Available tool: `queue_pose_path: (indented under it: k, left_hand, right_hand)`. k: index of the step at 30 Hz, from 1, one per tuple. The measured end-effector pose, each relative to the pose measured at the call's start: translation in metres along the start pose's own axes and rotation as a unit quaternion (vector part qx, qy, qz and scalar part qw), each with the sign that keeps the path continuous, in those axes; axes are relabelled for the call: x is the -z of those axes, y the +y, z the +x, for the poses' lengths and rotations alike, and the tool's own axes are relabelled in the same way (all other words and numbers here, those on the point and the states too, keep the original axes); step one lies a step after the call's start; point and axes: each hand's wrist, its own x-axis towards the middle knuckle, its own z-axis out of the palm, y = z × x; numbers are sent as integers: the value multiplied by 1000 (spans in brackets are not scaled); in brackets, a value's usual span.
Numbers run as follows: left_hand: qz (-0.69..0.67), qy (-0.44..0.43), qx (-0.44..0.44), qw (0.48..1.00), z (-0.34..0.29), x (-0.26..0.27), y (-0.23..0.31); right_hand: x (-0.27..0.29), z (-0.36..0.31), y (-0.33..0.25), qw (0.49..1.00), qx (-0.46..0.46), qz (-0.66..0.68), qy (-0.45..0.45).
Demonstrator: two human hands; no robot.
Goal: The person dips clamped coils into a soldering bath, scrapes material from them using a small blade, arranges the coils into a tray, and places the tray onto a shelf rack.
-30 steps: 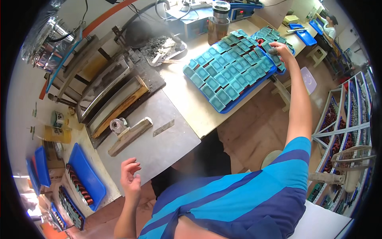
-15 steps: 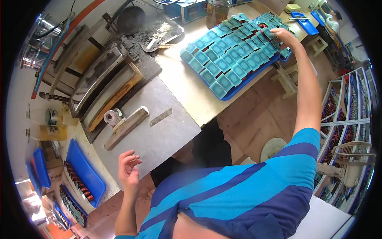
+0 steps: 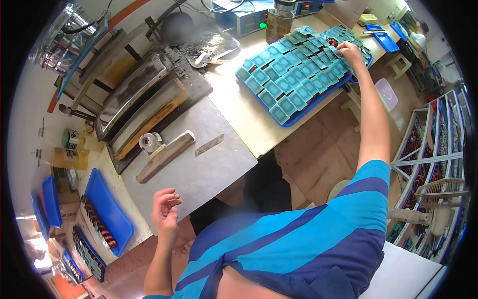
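Observation:
My right arm stretches to the far right, where my right hand is over the teal square pieces. These flat pieces overlap in rows on a blue tray. Its fingers are bent together beside a small red coil among the pieces; whatever they pinch is hidden. Nearer to me, my left hand hangs over the front edge of a grey metal plate, fingers loosely curled and apart, with nothing visible in them. On that plate lie a wooden bar with a round fitting and a flat metal strip.
A soot-darkened metal trough and an ash-filled pan stand at the back left. Beyond the tray are a glass jar and a blue device. Left, a blue tray holds red coils. Shelving and a fan are right.
My right hand has shifted slightly down and closer to the red coil, its fingers more bent. The view has turned a little; a pale purple panel now shows beside my right forearm. My left hand keeps its pose.

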Motion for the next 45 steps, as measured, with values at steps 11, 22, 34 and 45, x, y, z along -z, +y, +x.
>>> queue_pose_path:
  k: [11, 22, 34, 45]
  left_hand:
    - [12, 17, 22, 1000, -3, -5, -1]
    - [7, -43, -48, 998, 31, -28, -2]
    - [327, -110, -233, 909, 98, -56, -20]
    - [358, -142, -314, 868, 62, -60, -21]
  right_hand:
    - [-39, -20, -35, 954, 158, -223, 127]
    - [-37, -3, -9, 906, 280, -308, 72]
    - [-232, -221, -252, 891, 376, -1, -256]
    - [-245, -221, -230, 944, 281, 54, -163]
